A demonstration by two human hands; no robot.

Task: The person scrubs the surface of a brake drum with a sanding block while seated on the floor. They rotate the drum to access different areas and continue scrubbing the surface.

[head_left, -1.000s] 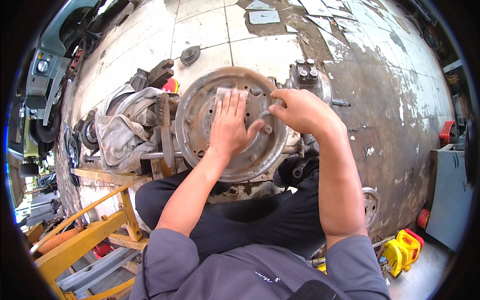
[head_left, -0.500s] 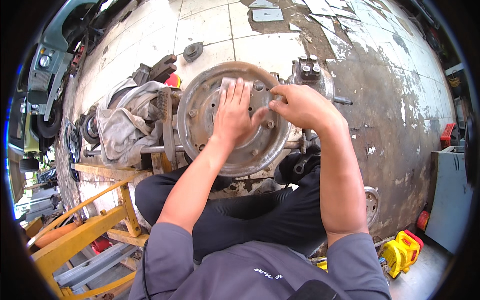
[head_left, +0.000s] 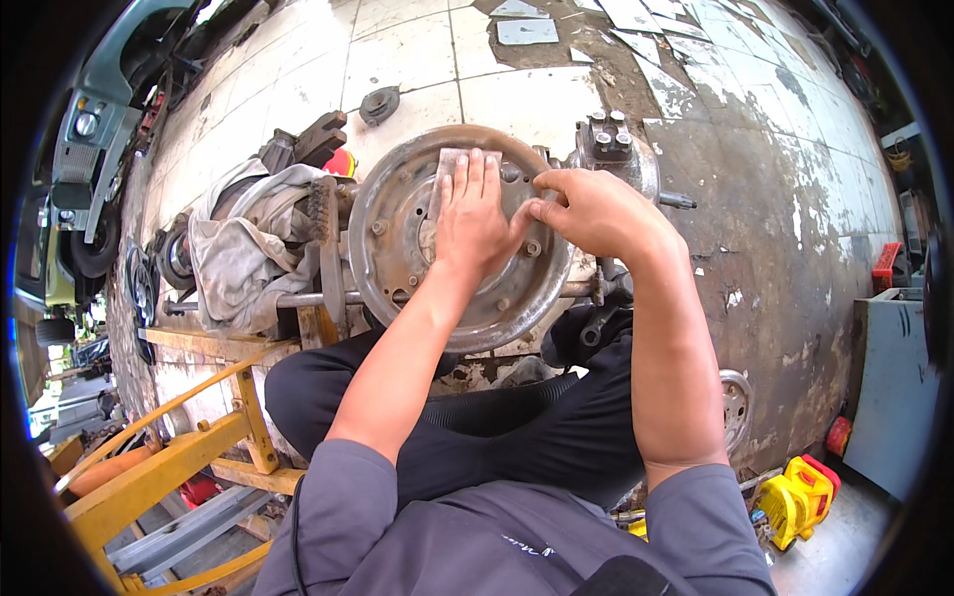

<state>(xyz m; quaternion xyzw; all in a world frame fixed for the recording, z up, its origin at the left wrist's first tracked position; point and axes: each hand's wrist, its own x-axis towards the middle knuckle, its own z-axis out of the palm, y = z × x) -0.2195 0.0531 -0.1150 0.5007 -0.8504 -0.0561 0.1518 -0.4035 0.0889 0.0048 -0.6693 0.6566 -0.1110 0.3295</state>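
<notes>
Left hand [head_left: 475, 221] flat on sandpaper [head_left: 449, 164], slid a bit higher on the round metal plate [head_left: 397, 238] than before; rubbing going on. Right hand [head_left: 588, 211] pinched shut on the plate's edge, same as before.

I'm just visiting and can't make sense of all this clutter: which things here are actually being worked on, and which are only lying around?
In use:
- round rusty metal plate
- sanding sheet under the left hand
- right hand at the plate's rim

Lying about:
- grey rag
- yellow frame
- yellow container
- green vehicle

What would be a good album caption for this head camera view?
Left hand presses a sanding sheet flat on a rusty brake backing plate while the right hand steadies its rim.
</notes>
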